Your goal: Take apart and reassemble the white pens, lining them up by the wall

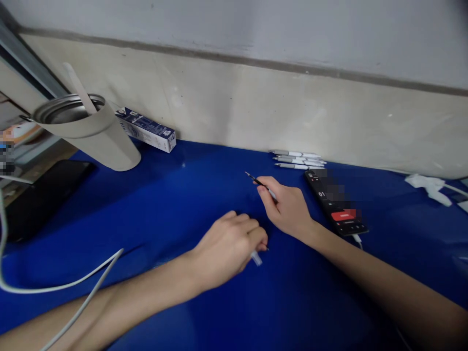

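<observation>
1. The right hand [287,209] is nearly closed, pinching a slim black pen [260,183] between thumb and fingers. The pen's thin point aims up and to the left, and its pale end shows just beyond the fingers.
2. The left hand [227,248] sits just below and to the left of the right hand, apart from it. Its fingers curl closed around a small clear pen part [256,259], which sticks out under them. A tiny dark tip shows beside the fingertips, but the hand hides most of what it holds.
3. Both hands are held over a blue table [146,204] that runs along a two-tone wall [234,97].
4. A neat row of white-and-grey pens [298,159] lies at the back edge of the table, beyond the right hand.
5. A black phone [334,202] lies just to the right of the hand, with a red button on its screen and a short white cable [357,241] at its end.
6. At the back left stand a beige tumbler [87,139] holding a pale stick [78,87] and a small blue-and-white box [146,129].
7. A white cable [54,287] crosses the lower left, near a dark flat device [44,197].
</observation>
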{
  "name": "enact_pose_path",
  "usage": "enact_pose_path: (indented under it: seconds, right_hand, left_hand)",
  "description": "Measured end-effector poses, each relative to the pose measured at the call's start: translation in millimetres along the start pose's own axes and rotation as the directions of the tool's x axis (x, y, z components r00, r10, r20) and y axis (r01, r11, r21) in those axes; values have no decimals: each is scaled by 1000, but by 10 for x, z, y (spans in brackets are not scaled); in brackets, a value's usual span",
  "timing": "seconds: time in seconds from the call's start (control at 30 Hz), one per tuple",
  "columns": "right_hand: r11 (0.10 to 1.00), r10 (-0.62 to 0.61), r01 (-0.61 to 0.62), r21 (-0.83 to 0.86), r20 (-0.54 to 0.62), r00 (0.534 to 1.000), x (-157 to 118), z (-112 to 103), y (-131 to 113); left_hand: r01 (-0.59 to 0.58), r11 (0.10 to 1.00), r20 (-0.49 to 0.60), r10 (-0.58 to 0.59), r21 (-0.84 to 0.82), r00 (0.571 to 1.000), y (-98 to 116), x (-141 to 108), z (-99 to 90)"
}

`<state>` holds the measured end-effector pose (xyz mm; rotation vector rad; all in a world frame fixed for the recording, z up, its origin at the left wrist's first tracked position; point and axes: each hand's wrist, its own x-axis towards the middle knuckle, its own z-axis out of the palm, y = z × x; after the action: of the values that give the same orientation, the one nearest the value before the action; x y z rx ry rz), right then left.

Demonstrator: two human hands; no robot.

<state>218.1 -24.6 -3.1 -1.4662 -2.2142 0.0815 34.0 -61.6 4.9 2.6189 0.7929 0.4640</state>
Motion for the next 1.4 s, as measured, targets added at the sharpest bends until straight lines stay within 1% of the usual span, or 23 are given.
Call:
enact_pose_path:
  seconds: [0.07, 0.1, 0.2, 0.27, 0.33, 0.4, 0.53, 0.6, 0.73, 0.93, 1.13, 1.4]
  right_hand:
    - [999, -42, 42, 18, -3, 999, -3, -3, 15]
    - [998, -63, 63, 23, -4, 998, -2, -4, 21]
    - [995, -97, 96, 36, 25, 995, 2, -6, 29]
    - [996, -89, 87, 33, 46, 995, 3, -9, 27]
    - [998, -69, 68, 10, 49, 996, 0, -10, 18]
    - [998, -59, 61, -30, 50, 997, -7, -10, 7]
    - [991, -64, 70, -111, 51, 997, -22, -6, -17]
    - [988, -56, 63, -142, 48, 997, -25, -5, -26]
    - [982, -35, 42, -182, 42, 999, -24, -3, -35]
    - [975, -62, 75, -208, 66, 996, -18, 2, -20]
    - [974, -77, 93, -207, 83, 994, -22, -2, -15]
    - [977, -92, 107, -187, 87, 992, -18, -5, -16]
  left_hand:
    - [115, 990, -66, -109, 86, 992, -171, 26, -53]
    - [183, 976, -111, -170, 120, 979, -267, 38, -83]
    - [314, 944, -205, -289, 100, 935, -524, 59, -161]
    - [370, 925, -270, -336, 86, 902, -621, 57, -187]
    - [399, 909, -319, -345, 123, 883, -650, 47, -192]
    - [407, 894, -336, -332, 185, 881, -635, 41, -186]
    - [397, 882, -292, -321, 254, 901, -590, 62, -179]
    - [401, 887, -263, -340, 229, 903, -588, 78, -178]
    - [433, 898, -235, -405, 82, 884, -608, 88, -173]
    - [430, 903, -270, -419, -19, 867, -616, 72, -165]
    - [417, 908, -276, -413, -48, 868, -620, 66, -172]
    - [398, 917, -298, -389, -33, 872, -618, 67, -175]
